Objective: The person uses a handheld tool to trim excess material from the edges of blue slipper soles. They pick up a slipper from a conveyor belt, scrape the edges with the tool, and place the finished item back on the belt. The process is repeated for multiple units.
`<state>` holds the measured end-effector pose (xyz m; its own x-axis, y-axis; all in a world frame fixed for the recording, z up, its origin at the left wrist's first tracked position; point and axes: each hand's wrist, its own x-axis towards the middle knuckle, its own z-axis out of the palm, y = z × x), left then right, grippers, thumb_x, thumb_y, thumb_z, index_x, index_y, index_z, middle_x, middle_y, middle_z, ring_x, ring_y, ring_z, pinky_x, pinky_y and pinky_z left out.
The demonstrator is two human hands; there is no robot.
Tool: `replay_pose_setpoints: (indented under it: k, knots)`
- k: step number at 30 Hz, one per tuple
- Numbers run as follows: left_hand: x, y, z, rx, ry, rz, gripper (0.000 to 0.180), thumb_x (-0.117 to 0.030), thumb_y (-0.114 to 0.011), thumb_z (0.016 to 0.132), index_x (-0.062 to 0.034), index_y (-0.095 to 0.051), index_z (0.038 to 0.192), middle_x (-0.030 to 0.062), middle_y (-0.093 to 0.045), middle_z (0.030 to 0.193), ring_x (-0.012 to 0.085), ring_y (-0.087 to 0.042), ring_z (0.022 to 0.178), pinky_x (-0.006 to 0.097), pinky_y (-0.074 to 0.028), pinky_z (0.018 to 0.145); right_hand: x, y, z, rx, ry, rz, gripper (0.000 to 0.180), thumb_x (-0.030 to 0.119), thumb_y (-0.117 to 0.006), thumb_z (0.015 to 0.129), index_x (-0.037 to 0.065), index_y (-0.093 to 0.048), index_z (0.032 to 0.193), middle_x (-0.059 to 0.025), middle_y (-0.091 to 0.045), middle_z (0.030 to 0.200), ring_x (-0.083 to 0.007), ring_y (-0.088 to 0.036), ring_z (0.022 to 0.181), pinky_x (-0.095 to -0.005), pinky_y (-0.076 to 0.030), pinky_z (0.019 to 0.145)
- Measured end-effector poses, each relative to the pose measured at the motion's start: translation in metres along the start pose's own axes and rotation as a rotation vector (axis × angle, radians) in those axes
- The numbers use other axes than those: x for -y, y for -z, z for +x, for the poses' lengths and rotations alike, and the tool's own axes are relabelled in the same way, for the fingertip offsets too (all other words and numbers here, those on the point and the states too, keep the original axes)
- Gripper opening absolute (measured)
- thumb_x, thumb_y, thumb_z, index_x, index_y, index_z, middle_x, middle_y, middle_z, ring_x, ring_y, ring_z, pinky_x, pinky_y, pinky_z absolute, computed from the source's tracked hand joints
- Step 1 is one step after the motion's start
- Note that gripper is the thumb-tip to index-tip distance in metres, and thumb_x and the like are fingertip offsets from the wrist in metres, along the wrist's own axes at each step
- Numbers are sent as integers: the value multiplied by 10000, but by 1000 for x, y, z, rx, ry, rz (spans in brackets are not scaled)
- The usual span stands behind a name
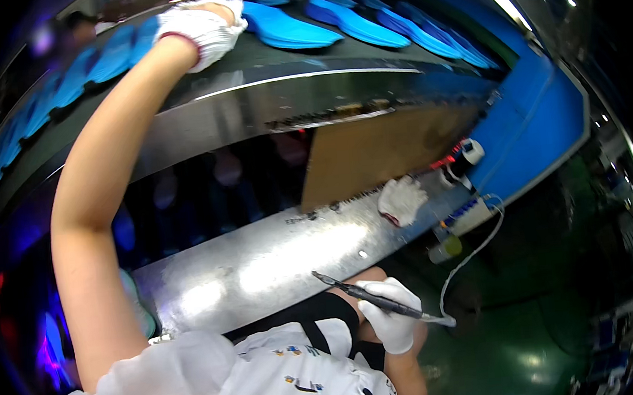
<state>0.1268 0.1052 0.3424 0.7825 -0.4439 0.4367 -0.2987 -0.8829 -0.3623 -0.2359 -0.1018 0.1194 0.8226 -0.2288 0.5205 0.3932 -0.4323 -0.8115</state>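
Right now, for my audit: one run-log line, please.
Left hand: at blue insole, grip unclear | right hand: holds pen tool | spare glove: on ledge

Wide head-worn view facing down

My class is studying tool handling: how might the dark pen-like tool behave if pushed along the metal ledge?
The pen-like tool looks stiff: its slim barrel is straight in the right hand. It might roll on the shiny ledge, though the white cord apparently joined to its end could restrain it.
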Motion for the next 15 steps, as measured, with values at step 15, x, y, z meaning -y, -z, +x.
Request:
replay_pose_setpoints:
  k: [15]
  knots:
    - [22,-37,-30,-260,-134,-504,344,-261,-500,931,-2,-642,1109,223,-681,1109,396,-667,1027,494,-534,833,-22,0,-19,-73,-224,56,231,-29,-652,822,-55,-596,1045,-166,-692,999,-220,-672,889,-326,-537,830]
